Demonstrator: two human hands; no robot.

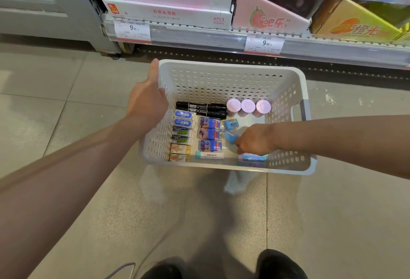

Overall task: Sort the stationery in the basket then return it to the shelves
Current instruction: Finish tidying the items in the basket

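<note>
A white perforated basket (286, 72) hangs above the tiled floor, and my left hand (147, 101) grips its left rim. Inside lie two black markers (200, 110) at the back, three pink round-capped bottles (247, 106), a column of boxed erasers (182, 137) on the left, three blue-and-purple packs (209, 134) in the middle and a pale eraser with a barcode (209, 155) at the front. My right hand (255, 139) reaches into the basket and closes on a small blue sharpener (230, 138); a second blue sharpener (231, 124) lies just behind it. Pink and blue erasers (251, 159) sit under my wrist.
A shop shelf (199, 37) with price tags runs along the back, loaded with display boxes: a white one (168, 10), a pink one (269, 16) and a yellow one (355, 23). A grey upright (88, 8) stands to the left. My black shoes (279, 264) show at the bottom.
</note>
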